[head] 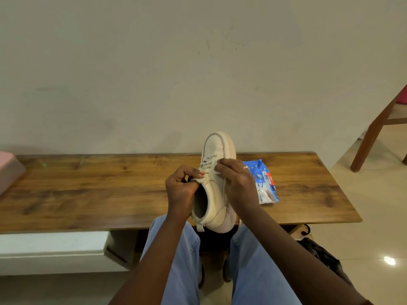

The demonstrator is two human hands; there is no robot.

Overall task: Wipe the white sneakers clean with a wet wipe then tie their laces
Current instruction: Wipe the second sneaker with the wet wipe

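Note:
One white sneaker (217, 172) is held up over the front edge of the wooden table (110, 188), toe pointing away and tilted upward. My left hand (181, 190) grips its tongue and collar by the opening. My right hand (236, 183) pinches a white wet wipe (217, 167) against the lace area on the sneaker's right side. The laces (206, 164) hang loose. Only this one sneaker is in view.
A blue pack of wet wipes (264, 186) lies on the table just right of my right hand. A pink box (8, 170) sits at the table's left end. A wooden chair leg (372, 133) stands at the right. My knees in blue jeans are below.

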